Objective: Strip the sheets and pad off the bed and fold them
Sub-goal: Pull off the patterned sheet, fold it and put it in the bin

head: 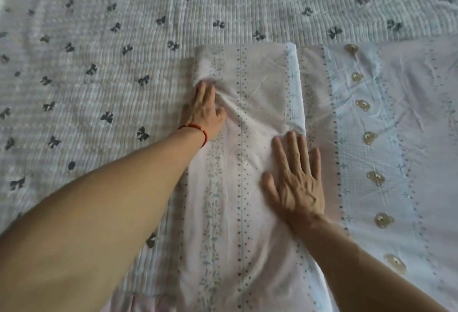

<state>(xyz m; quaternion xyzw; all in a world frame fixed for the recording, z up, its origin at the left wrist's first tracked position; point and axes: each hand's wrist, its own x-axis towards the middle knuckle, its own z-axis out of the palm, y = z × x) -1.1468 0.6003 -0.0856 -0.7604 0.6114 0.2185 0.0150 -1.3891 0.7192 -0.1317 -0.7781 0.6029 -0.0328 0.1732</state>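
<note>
Your forearms fill the bottom of the view, reaching out over the bed, so start from them and work outward. Beneath everything lies the quilted pad (104,46), ribbed and printed with small dark bows; it is spread flat across the mattress and serves as your folding surface, which suggests it will be the last piece to come off.

On top of it, to your right, the sheet (401,138) lies open with its row of bear motifs running toward you. The near-centre part has been doubled over into a long folded strip (250,188) with dotted and floral stripes, its far end squared off against the pad.

Your left hand (204,111), with the red cord (198,129) at the wrist, sits on the strip's left edge near the far end; the fingers lie fairly straight and push into the cloth, bunching a wrinkle beside them, probably to even up that edge. Whether the thumb pinches the fabric I cannot tell.

Your right hand (297,180) is flat, fingers spread, palm down on the strip's right edge, likely pinning the layers so they do not slide. The hands are well apart, neither gripping anything. Smooth that wrinkle before the next fold.
</note>
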